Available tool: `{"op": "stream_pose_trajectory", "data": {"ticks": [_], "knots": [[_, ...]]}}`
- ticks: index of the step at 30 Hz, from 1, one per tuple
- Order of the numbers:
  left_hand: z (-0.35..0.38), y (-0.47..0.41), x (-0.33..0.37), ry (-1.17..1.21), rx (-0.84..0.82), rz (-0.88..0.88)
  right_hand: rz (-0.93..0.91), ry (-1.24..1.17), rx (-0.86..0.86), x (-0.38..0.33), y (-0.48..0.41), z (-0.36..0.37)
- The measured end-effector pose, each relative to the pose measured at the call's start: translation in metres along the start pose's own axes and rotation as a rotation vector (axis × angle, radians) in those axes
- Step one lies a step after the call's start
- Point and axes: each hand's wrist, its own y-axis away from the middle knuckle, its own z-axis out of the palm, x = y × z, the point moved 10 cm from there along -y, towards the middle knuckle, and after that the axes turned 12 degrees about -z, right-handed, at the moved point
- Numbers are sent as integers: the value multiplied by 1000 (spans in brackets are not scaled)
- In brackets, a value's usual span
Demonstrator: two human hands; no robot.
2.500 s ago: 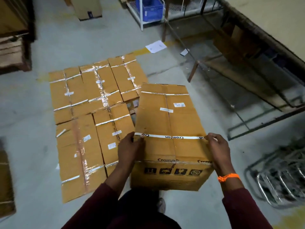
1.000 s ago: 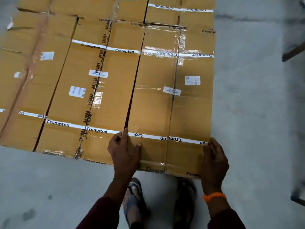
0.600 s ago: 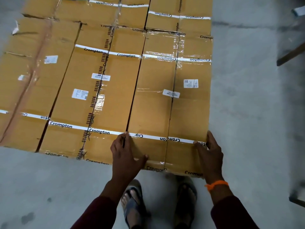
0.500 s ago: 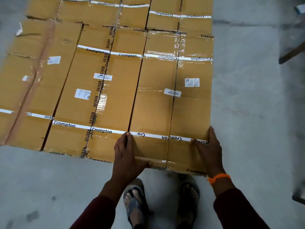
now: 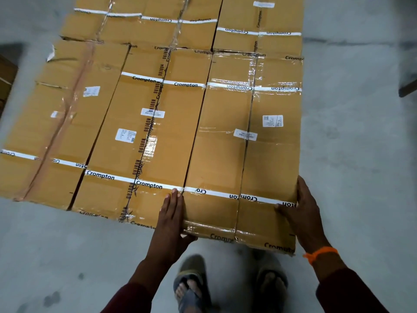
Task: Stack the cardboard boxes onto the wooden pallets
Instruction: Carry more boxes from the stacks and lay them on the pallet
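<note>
A tan taped cardboard box (image 5: 243, 154) with white Crompton tape lies flat at the right end of the front row, tight against its neighbour box (image 5: 144, 141). My left hand (image 5: 171, 220) clasps its near left corner, fingers lying along the seam on top and thumb hooked at the front bottom edge. My right hand (image 5: 302, 213) holds the near right corner, thumb on top and palm against the side. A wider box (image 5: 52, 132) lies at the left, with two more boxes (image 5: 144, 26) behind. The boxes hide any wooden pallet.
Bare concrete floor (image 5: 356, 154) runs along the right of the stack and in front of it. My sandalled feet (image 5: 191, 283) stand just short of the box's near edge. A dark bar (image 5: 408, 89) pokes in at the right edge, more cardboard (image 5: 5, 77) at the left.
The box that I carried in the air 2.5 s ago now rests in the front row beside its neighbour. Both hands stay at its near corners; the right has slid onto the side.
</note>
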Motion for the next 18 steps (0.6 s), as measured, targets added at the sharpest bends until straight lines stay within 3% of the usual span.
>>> {"op": "stream_pose_trajectory", "data": {"ticks": [13, 18], "knots": [[9, -3, 0, -33, -10, -6, 76, 63, -84, 7, 1, 4], [12, -4, 8, -180, -97, -40, 113, 262, -148, -6, 2, 7]]}}
